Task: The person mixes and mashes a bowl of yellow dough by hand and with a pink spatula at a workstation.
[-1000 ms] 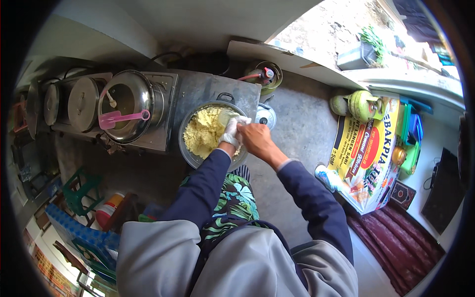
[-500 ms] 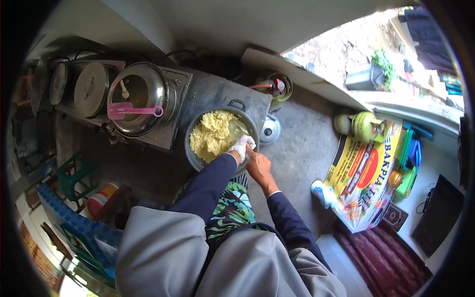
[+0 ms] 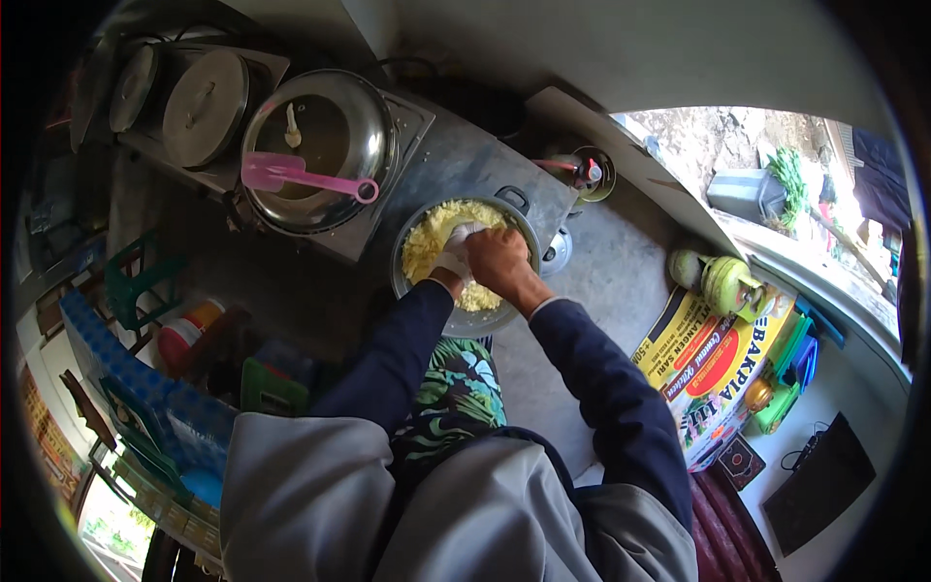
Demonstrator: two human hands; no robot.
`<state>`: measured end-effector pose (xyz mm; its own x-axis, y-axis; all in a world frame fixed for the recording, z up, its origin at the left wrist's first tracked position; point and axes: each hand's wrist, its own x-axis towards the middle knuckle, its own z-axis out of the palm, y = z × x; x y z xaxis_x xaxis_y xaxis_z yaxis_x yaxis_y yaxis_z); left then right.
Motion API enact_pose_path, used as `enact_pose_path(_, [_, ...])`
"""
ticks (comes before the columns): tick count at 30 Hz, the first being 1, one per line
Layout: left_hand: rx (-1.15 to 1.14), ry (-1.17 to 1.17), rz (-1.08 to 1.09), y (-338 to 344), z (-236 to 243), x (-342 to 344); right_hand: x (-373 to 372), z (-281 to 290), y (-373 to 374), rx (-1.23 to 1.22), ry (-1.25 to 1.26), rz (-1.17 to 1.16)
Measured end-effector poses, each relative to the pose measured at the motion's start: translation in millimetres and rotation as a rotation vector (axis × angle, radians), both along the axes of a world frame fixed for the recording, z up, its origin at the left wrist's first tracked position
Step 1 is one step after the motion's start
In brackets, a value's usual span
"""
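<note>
A grey two-handled pot point(image 3: 525, 225) stands low in front of me, holding a crumbly yellow mash point(image 3: 423, 242). My left hand point(image 3: 458, 250), in a thin whitish glove, reaches over the mash; its fingers are mostly hidden by my right hand. Bare and curled closed, my right hand point(image 3: 498, 260) presses against the gloved one near the middle of the pot. Whether its fingers pinch the glove or the other hand cannot be seen.
Beyond the pot at left, a pink spatula point(image 3: 315, 180) lies across a wide steel pan point(image 3: 361, 121) on the stove. Lidded pots point(image 3: 204, 109) stand farther left. A silver kettle point(image 3: 557, 254) and green gas cylinders point(image 3: 725, 286) are at right, near a printed carton point(image 3: 713, 373).
Both hands have moved from the pot's near right rim to over its middle. My right hand now covers more of the gloved hand. The whole view has shifted a little.
</note>
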<state>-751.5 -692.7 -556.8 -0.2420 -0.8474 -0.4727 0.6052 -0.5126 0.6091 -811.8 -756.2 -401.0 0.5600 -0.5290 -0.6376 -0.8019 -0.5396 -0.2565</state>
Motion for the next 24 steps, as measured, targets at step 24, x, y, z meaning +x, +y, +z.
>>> enact_pose_path(24, [0.193, 0.034, 0.191, 22.9, 15.1, 27.6, 42.9, 24.5, 20.3, -0.113, -0.062, 0.006])
